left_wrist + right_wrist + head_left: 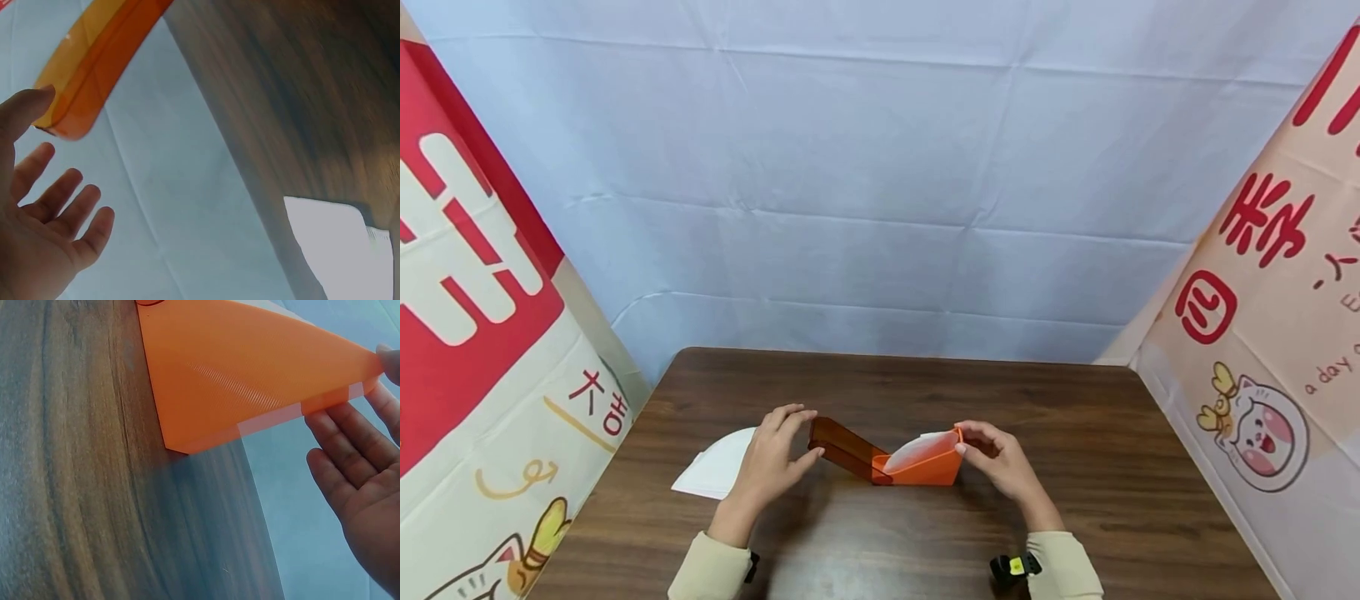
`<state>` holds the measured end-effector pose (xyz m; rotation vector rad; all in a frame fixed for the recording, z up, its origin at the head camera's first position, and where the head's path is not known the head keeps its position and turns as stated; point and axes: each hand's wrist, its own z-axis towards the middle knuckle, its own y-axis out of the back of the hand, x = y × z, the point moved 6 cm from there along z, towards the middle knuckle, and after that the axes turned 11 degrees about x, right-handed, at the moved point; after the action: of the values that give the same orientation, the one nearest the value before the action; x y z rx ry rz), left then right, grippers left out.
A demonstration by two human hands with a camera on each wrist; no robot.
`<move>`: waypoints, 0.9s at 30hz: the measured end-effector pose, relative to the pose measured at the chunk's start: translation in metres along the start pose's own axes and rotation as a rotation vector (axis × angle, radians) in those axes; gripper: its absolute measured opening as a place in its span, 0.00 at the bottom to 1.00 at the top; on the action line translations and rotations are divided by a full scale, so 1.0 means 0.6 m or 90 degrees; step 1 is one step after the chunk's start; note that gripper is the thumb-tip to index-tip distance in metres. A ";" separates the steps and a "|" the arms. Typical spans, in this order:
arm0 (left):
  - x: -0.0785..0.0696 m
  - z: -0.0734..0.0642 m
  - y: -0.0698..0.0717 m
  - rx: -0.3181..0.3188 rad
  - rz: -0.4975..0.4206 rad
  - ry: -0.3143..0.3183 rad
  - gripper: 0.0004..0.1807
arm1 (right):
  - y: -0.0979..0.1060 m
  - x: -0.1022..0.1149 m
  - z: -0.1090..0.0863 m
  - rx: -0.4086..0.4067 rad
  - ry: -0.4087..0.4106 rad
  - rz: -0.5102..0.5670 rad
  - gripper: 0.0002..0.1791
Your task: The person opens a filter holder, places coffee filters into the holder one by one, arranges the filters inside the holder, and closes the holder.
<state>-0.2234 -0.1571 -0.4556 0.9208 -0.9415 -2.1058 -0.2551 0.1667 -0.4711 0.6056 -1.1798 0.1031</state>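
An orange coffee filter case (922,473) stands on the table, its see-through amber lid (842,446) swung out to the left. White fan-shaped filter papers (917,450) stick up inside the case. My right hand (1003,462) pinches the case's upper right corner between thumb and fingers, and more fingertips (337,415) rest along its end wall. At the lid's far end is my left hand (769,462), fingers spread. Its thumb (28,109) touches the lid tip while the other fingers stay apart from it. More white filter papers (718,467) lie partly behind the left hand.
The brown wooden table (1075,433) has a pale cloth backdrop (880,208) along its far edge. Printed hangings stand at the left (512,333) and right (1247,333). A dark strap with a yellow mark (1017,567) sits at the right wrist.
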 end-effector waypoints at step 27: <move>0.140 -0.063 0.001 0.165 0.078 0.255 0.26 | -0.001 -0.058 -0.005 -0.018 -0.008 0.053 0.16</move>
<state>-0.2389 -0.2353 -0.5018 1.3212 -1.0382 -1.6350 -0.2663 0.1758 -0.5027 0.5323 -1.2167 0.1532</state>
